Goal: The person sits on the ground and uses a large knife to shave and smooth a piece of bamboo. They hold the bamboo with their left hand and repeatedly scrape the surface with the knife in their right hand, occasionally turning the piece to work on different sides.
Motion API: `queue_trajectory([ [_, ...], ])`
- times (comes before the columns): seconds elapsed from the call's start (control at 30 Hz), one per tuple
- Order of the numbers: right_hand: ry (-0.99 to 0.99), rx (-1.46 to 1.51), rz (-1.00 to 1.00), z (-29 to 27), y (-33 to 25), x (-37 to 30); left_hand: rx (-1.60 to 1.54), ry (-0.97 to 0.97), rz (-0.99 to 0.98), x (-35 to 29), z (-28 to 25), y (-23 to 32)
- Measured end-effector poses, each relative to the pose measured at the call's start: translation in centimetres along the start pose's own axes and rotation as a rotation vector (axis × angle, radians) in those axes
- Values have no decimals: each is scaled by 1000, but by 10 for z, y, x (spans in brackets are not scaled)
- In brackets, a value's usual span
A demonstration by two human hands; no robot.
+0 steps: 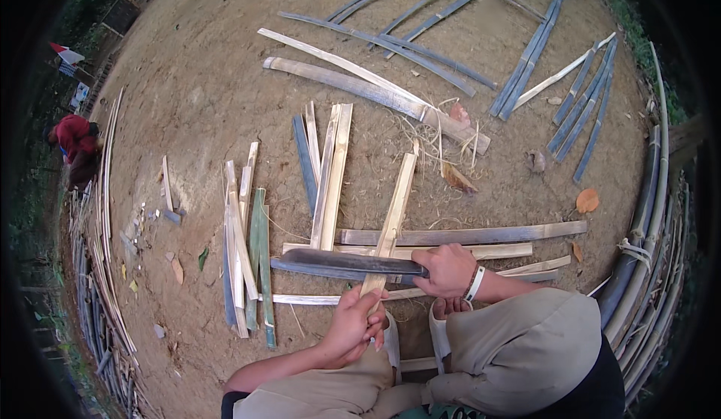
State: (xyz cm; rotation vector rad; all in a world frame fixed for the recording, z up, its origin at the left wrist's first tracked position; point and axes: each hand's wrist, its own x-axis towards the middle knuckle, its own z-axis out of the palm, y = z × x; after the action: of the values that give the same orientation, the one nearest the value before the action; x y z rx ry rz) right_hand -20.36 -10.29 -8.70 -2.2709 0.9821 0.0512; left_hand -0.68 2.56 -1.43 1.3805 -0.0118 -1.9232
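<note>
My left hand point(351, 324) is closed round the near end of a pale split bamboo strip point(399, 194), which slants up and away from me. In my right hand point(453, 269) is the handle of a machete point(330, 260). Its dark, wide blade points left and crosses the strip just beyond my left hand. Whether the edge bites into the strip I cannot tell. Beneath both lie crosswise bamboo pieces, among them a brownish half-culm point(466, 235) and a pale slat point(488, 251).
Split bamboo stands in small piles to the left, including green strips point(259, 261) and pale slats point(334, 175). Farther off lie a long split piece point(345, 85) and grey-blue strips point(533, 55). Tied poles point(638, 246) line the right. A person in red point(73, 145) bends at far left.
</note>
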Motion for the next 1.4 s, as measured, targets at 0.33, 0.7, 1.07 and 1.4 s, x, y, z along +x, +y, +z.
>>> queue_trajectory([
  [0.33, -150, -93, 11, -16, -21, -3, 5, 73, -8, -12, 2, 11],
  [0.7, -123, 268, -174, -30, -32, -12, 178, 50, 18, -50, 1, 45],
  [1.07, -102, 194, -180, -37, -28, -12, 258, 128, -30, -49, 15, 41],
  [1.4, -104, 128, -73, -37, -7, -1, 292, 201, 23, -46, 25, 39],
])
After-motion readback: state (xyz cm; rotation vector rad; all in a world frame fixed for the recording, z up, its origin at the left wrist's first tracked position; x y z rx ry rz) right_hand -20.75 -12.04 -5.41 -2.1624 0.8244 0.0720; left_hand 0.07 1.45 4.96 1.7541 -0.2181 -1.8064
